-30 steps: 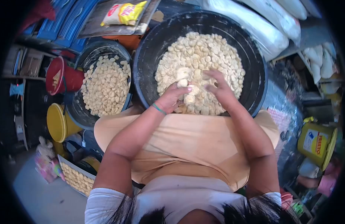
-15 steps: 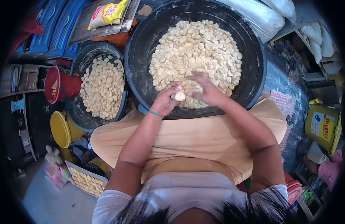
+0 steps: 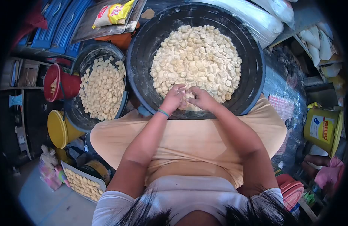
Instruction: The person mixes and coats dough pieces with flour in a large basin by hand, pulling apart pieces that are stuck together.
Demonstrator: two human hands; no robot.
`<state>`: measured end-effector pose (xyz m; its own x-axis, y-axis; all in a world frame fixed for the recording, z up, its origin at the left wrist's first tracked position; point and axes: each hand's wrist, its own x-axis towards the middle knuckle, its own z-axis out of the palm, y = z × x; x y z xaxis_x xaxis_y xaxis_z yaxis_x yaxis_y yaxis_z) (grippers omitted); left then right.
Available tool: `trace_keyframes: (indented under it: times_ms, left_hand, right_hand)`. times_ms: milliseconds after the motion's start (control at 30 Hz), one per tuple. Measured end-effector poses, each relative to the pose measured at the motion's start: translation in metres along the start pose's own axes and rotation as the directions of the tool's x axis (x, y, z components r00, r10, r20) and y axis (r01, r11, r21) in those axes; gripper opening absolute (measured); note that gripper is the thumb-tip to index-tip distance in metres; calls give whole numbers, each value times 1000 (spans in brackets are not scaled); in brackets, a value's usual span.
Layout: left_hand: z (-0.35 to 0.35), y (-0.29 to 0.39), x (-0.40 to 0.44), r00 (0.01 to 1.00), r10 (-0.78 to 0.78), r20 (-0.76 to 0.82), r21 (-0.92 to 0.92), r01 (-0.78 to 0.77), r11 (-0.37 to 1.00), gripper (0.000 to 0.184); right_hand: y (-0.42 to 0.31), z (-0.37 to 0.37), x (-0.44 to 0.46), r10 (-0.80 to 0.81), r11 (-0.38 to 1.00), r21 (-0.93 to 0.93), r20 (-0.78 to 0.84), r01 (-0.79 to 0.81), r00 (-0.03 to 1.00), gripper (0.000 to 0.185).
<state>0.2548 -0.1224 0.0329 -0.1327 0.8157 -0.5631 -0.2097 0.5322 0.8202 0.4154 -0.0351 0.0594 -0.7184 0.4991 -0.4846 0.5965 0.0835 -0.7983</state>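
Observation:
A large black tub (image 3: 253, 81) stands before my lap, holding a floury heap of small round dough pieces (image 3: 196, 56). Over the near side of that heap, my left hand (image 3: 174, 100) and my right hand (image 3: 201, 98) are close together, fingers curled inward. Between the fingertips shows a pale round dough piece (image 3: 189, 96), gripped from both sides. Fingers partly cover it, so I cannot tell whether there is more than one piece. A green band circles my left wrist.
At the left, a smaller dark tub (image 3: 76, 113) holds more dough pieces. Beside it stand a red bucket (image 3: 55, 84) and a yellow bucket (image 3: 57, 130). A tray of dough pieces (image 3: 81, 182) lies lower left. A yellow-green bucket (image 3: 321, 130) and a person in pink (image 3: 329, 173) are at right.
My right hand has come down and left to meet my left hand, closing its spread fingers on the dough piece. The left hand has shifted slightly right. The view has tilted a little.

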Motion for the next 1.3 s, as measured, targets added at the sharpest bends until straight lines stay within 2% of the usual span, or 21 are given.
trace_keyframes:
  times_ms: [33, 133, 167, 200, 300, 333, 433, 467, 567, 600, 700, 733, 767, 833, 900, 933, 1033, 1067, 1167, 1200, 1300]
  left_hand:
    - [-6, -6, 8, 1000, -6, -26, 233, 12, 972, 28]
    - [-24, -11, 24, 992, -116, 39, 661, 61, 748, 45]
    - [-30, -9, 29, 988, -148, 50, 786, 53, 616, 49]
    - [-48, -50, 58, 995, -65, 77, 781, -20, 624, 58]
    - [-75, -55, 88, 979, -122, -165, 774, 205, 599, 68]
    - [-77, -50, 92, 952, -117, -282, 779, 298, 552, 82]
    - [-66, -40, 99, 957, 91, -276, 784, 169, 597, 87]
    - [-56, -50, 111, 949, 186, -254, 860, 134, 493, 87]
    - [-38, -40, 109, 989, 10, -150, 944, 140, 299, 82]
    - [-48, -66, 131, 991, 67, -114, 944, 87, 319, 60]
    - [-74, -69, 137, 996, 1, -85, 641, 54, 765, 40]
    - [-74, -55, 126, 995, -57, -76, 400, 83, 913, 35]
    - [-69, -43, 114, 994, -95, -61, 169, 104, 980, 35]
    - [-54, -20, 89, 987, -161, -8, -304, 151, 941, 34]
    - [-40, 6, 67, 987, -149, 68, -322, 163, 933, 33]
    - [-37, 13, 62, 982, -159, 99, -310, 183, 933, 32]
    - [-44, 10, 58, 975, -93, 202, -338, 159, 928, 24]
    - [-50, 7, 56, 972, -98, 215, -343, 169, 924, 23]
    - [-58, 8, 52, 978, -82, 193, -337, 145, 930, 22]
    - [-55, 11, 48, 983, -66, 170, -368, 125, 921, 20]
    - [-43, 30, 32, 990, -89, 109, -345, 121, 931, 15]
  right_hand:
    - [9, 0, 9, 55, 990, -130, 35, -50, 998, 52]
    - [49, 14, 22, -77, 935, -354, -157, 17, 985, 50]
    - [62, 20, 25, 47, 919, -386, -104, -84, 993, 52]
    - [71, 26, 25, 175, 888, -422, -57, -182, 983, 55]
    - [104, 70, 22, 387, 782, -538, 24, -314, 922, 55]
    - [105, 81, 24, 358, 756, -588, 4, -288, 934, 52]
    - [96, 75, 41, 199, 949, -259, 44, -181, 979, 48]
    - [105, 80, 49, 127, 955, -270, -13, -125, 992, 47]
    - [114, 81, 65, 138, 949, -281, -27, -140, 990, 43]
    - [116, 80, 68, 155, 969, -188, -40, -160, 987, 43]
    - [115, 71, 75, 177, 976, 145, -116, -160, 977, 45]
    - [100, 66, 74, 174, 950, 287, -162, -123, 971, 48]
    - [86, 62, 72, 180, 904, 421, -204, -80, 962, 50]
    - [55, 54, 69, 116, 781, 624, -186, 25, 976, 67]
    - [21, 45, 60, 69, 610, 786, -178, 100, 982, 75]
    - [24, 50, 67, 119, 663, 741, -239, 102, 964, 63]
    - [28, 35, 75, 136, 544, 835, -187, 85, 973, 44]
    - [26, 31, 73, 168, 497, 864, -193, 86, 967, 28]
    - [29, 30, 76, -10, 721, 672, -237, 171, 972, 24]
    - [24, 31, 74, -2, 672, 718, -240, 179, 971, 21]
    - [13, 29, 69, -30, 765, 617, -255, 186, 967, 20]
